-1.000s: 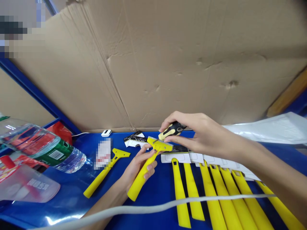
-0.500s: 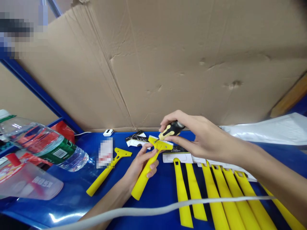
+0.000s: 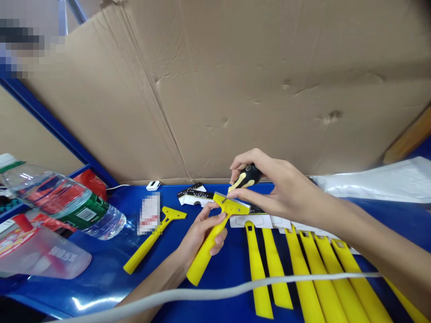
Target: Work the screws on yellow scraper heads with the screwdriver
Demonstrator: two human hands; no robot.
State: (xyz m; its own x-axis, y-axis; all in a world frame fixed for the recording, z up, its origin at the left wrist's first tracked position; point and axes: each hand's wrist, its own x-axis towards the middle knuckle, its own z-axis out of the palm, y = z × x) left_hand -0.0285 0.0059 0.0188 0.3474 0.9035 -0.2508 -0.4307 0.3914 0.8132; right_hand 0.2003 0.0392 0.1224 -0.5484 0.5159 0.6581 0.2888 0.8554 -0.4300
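My left hand (image 3: 204,233) is wrapped round the yellow handle of a scraper (image 3: 202,261), its wide head tilted up and away from me. In my right hand (image 3: 269,179) is a stubby screwdriver (image 3: 247,177) with a black and cream handle. Its tip meets the left screw on the scraper's head, and a second screw shows at the right of that head. On the table to the left lies another yellow scraper (image 3: 148,244) with open holes in its head. Several yellow scraper handles (image 3: 259,273) lie in a row at the right, their heads under white-and-black card sleeves.
A water bottle (image 3: 84,211) and a plastic cup with a red straw (image 3: 63,258) stand at the left. Black-and-white cards (image 3: 193,195) lie by the cardboard wall (image 3: 235,89). A pale cable (image 3: 202,294) crosses the foreground. A white plastic bag (image 3: 380,179) lies back right.
Both hands, with the scraper and screwdriver, have shifted slightly to the right. The screwdriver handle has turned a little in my right fingers, its tip still at the left screw.
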